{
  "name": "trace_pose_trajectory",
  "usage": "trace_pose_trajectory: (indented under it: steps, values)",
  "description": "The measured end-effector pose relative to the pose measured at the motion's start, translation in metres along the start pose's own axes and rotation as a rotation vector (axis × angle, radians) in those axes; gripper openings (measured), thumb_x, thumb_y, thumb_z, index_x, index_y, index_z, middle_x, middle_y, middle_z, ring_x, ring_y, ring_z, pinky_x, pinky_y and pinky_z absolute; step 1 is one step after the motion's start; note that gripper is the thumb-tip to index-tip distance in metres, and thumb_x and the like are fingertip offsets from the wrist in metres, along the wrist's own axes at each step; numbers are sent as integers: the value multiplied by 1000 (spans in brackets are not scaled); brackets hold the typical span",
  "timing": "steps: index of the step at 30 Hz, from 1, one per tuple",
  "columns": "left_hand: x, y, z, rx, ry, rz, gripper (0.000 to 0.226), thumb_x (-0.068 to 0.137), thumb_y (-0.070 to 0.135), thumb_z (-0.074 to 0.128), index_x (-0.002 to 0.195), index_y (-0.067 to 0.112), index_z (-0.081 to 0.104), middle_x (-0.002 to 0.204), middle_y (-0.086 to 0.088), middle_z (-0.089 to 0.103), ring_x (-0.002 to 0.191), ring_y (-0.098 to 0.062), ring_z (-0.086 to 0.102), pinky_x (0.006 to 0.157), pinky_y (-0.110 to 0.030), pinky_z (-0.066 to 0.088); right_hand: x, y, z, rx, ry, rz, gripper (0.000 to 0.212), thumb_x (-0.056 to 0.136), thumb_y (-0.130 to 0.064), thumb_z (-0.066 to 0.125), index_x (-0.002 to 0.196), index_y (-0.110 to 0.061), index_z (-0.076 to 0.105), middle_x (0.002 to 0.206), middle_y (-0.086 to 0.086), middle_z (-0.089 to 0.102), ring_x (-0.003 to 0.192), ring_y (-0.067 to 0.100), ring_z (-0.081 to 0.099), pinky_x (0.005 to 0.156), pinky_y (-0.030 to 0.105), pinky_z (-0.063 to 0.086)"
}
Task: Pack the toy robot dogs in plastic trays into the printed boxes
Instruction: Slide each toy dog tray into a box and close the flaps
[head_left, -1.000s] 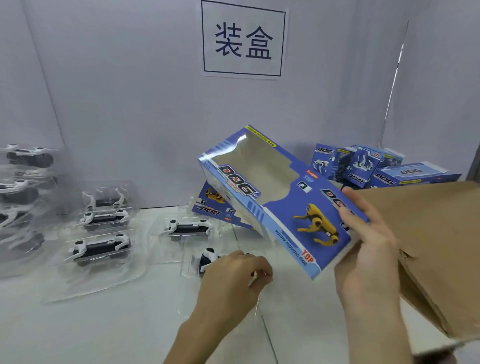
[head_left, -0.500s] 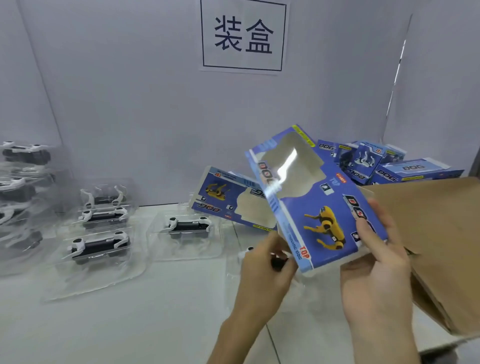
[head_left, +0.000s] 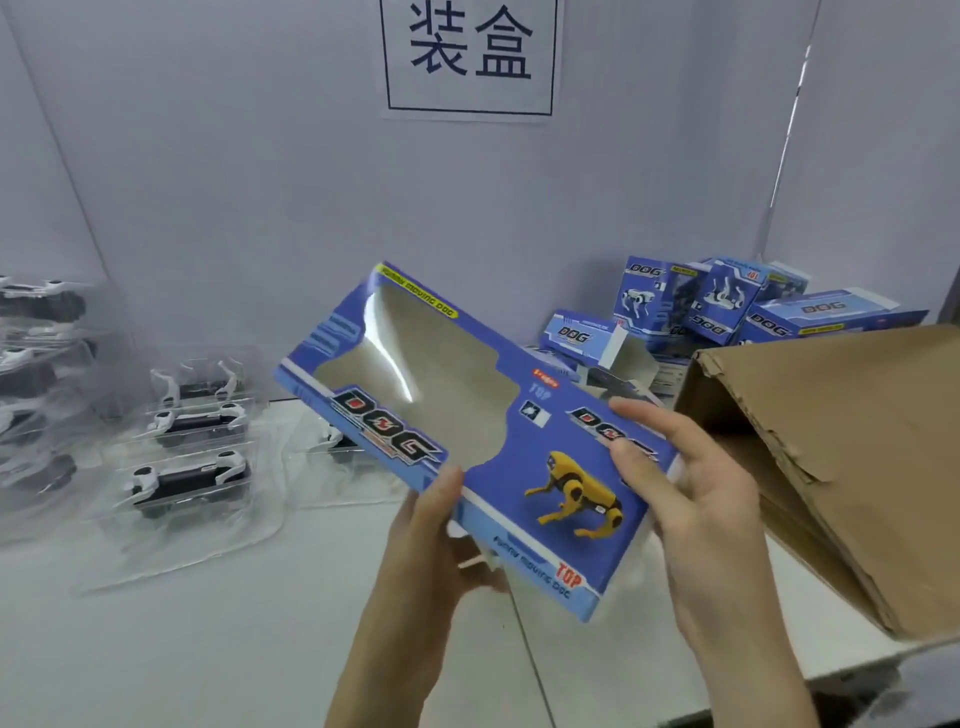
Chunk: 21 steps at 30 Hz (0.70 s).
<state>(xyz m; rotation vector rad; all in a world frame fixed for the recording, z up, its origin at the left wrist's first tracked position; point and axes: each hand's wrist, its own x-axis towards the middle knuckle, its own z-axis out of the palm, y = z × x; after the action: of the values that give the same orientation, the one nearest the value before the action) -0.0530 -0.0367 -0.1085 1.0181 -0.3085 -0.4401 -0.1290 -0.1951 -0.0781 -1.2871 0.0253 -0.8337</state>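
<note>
A blue printed box (head_left: 467, 431) with a clear window and a yellow dog picture is held tilted above the table. My left hand (head_left: 431, 540) grips its near lower edge, thumb on the front face. My right hand (head_left: 691, 493) holds the box's right end, fingers curled over the printed face. Through the window the box looks empty. A toy robot dog in a clear plastic tray (head_left: 332, 441) lies on the table behind the box, mostly hidden by it.
Several more trays with black-and-white toy dogs (head_left: 189, 478) lie at the left and are stacked at the far left. A pile of printed boxes (head_left: 717, 312) stands at the back right. A brown cardboard carton (head_left: 852, 457) lies open at the right.
My left hand left the tray on the table and rose to grip the box's lower edge. The box turned from steeply tilted to a flatter angle, window facing me.
</note>
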Motion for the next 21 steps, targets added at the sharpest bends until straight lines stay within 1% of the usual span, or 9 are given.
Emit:
trace_pose_trajectory:
  steps: [2, 4, 7, 9, 12, 13, 16, 18, 21]
  values:
    - [0, 5, -11, -56, 32, 32, 48, 75, 49, 66, 110, 16, 73, 115, -15, 73, 92, -31, 68, 73, -38, 56, 2, 8, -4, -189, 122, -86, 12, 92, -30, 62, 97, -31, 73, 83, -3, 76, 77, 15, 73, 62, 28, 55]
    - [-4, 14, -20, -250, 33, 64, 56, 72, 56, 68, 116, 23, 77, 116, -6, 74, 96, -26, 73, 79, -40, 62, 6, 16, -15, -428, 128, -128, 13, 97, -25, 62, 104, -33, 69, 90, -12, 74, 93, 6, 68, 81, 25, 51]
    - [-11, 20, -31, -497, 124, 111, 98, 58, 69, 83, 141, 24, 58, 108, 0, 69, 60, -22, 65, 52, -28, 55, 8, 26, -31, -946, -192, 40, 26, 90, -30, 70, 114, -40, 64, 125, -26, 58, 133, 4, 44, 115, 33, 29]
    - [-13, 21, -35, -544, 121, 113, 87, 75, 75, 68, 143, 23, 56, 117, -2, 63, 53, -17, 54, 48, -23, 48, 7, 27, -37, -1119, -354, 146, 27, 88, -38, 71, 112, -47, 62, 128, -33, 50, 138, 0, 32, 115, 30, 20]
    - [-14, 25, -37, -568, 79, 63, 86, 71, 72, 70, 138, 19, 62, 132, -2, 62, 57, -15, 53, 49, -23, 48, 4, 17, -42, -1039, -297, 88, 27, 76, -52, 76, 100, -55, 64, 106, -34, 59, 114, -7, 46, 99, 28, 26]
    - [-14, 26, -38, -573, 71, 43, 89, 65, 69, 74, 137, 18, 63, 135, -3, 62, 58, -15, 54, 49, -22, 48, 3, 14, -43, -1005, -298, 71, 38, 70, -58, 78, 104, -58, 61, 111, -36, 56, 114, -11, 43, 99, 29, 26]
    - [-16, 27, -38, -617, 58, -24, 88, 67, 74, 68, 137, 20, 63, 137, -5, 62, 60, -12, 57, 48, -20, 48, 2, 21, -44, -1041, -398, 90, 81, 51, -65, 83, 121, -59, 41, 148, -44, 11, 142, -15, 2, 113, 28, 12]
    - [-18, 27, -38, -681, 47, -75, 85, 78, 78, 59, 138, 19, 62, 134, -7, 64, 62, -11, 60, 47, -19, 48, 2, 30, -42, -1065, -484, 191, 94, 54, -57, 88, 130, -53, 33, 150, -38, -3, 145, -10, -16, 121, 30, 6]
    - [-19, 29, -39, -791, -20, -115, 82, 88, 76, 49, 139, 13, 60, 131, -7, 64, 62, -10, 62, 46, -20, 49, 5, 39, -39, -1020, -455, 127, 88, 57, -45, 88, 130, -53, 39, 141, -42, 25, 140, -8, 16, 104, 8, 25]
